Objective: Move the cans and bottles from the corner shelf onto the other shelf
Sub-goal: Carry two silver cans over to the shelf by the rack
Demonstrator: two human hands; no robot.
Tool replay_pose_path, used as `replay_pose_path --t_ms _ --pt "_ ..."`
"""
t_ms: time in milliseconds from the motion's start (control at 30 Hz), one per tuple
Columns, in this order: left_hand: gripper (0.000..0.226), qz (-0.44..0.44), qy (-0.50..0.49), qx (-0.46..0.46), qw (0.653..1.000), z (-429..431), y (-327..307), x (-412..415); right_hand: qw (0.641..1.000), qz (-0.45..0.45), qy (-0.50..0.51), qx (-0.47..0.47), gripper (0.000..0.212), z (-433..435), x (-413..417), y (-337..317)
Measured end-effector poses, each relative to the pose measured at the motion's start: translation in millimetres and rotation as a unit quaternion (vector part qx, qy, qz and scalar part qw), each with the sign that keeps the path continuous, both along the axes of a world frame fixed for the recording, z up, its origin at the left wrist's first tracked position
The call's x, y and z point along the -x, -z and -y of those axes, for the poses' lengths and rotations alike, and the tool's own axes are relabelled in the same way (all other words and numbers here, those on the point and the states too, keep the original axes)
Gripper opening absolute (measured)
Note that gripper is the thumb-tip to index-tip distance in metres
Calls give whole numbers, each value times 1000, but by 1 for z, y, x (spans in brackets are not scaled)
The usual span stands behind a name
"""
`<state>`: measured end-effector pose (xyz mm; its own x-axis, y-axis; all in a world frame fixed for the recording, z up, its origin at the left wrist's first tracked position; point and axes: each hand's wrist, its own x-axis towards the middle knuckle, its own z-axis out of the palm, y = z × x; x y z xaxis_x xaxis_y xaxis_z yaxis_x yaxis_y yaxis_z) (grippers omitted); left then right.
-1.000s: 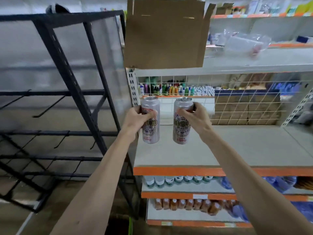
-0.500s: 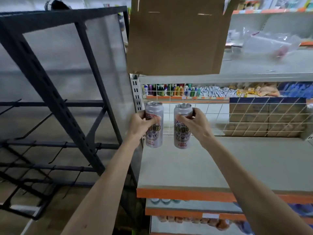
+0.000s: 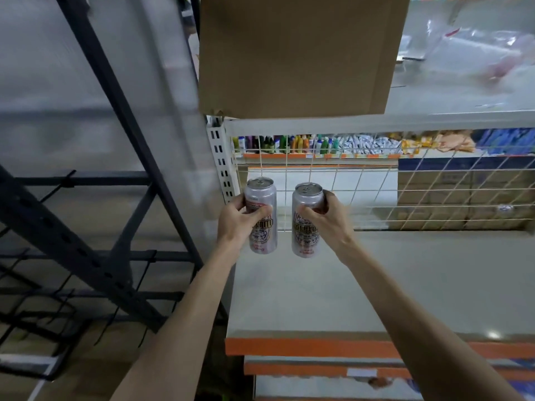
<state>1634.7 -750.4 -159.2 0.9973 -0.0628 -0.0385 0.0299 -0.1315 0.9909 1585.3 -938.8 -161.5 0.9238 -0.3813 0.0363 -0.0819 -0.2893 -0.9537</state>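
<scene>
I hold two tall silver cans with red and gold labels, both upright. My left hand (image 3: 240, 219) grips the left can (image 3: 262, 227) and my right hand (image 3: 330, 219) grips the right can (image 3: 307, 230). Both cans hover just above the back left part of a grey shelf board (image 3: 405, 282) with an orange front edge (image 3: 304, 346). Whether their bottoms touch the board is unclear. A white wire grid (image 3: 376, 192) closes the shelf behind them.
A black metal rack (image 3: 95, 180) stands to the left, its levels bare. A brown cardboard sheet (image 3: 295, 53) hangs over the shelf above the cans. A white slotted upright (image 3: 221, 163) stands just left of the cans. Lower shelves lie below the orange edge.
My view has moved closer and my arms have stretched further in. Both cans have gone deeper over the grey shelf toward the wire grid, still held upright.
</scene>
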Motion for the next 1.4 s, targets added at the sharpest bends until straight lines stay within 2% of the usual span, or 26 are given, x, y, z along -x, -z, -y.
replay_pose_path --t_ms 233,533,733,933,1400 --pt "46 -7 -23 30 999 1 43 -10 999 11 -28 -20 49 -1 -12 31" --pt "45 20 -23 7 1000 3 69 -19 999 -3 -24 -31 54 6 -26 53" --pt "37 28 1 36 999 8 82 -27 997 19 -42 -60 48 4 -42 68" --pt "38 52 16 54 997 0 105 -33 997 27 -46 -61 55 5 -54 91" --pt "39 63 9 61 996 5 125 -47 996 35 -57 -61 51 0 -59 110"
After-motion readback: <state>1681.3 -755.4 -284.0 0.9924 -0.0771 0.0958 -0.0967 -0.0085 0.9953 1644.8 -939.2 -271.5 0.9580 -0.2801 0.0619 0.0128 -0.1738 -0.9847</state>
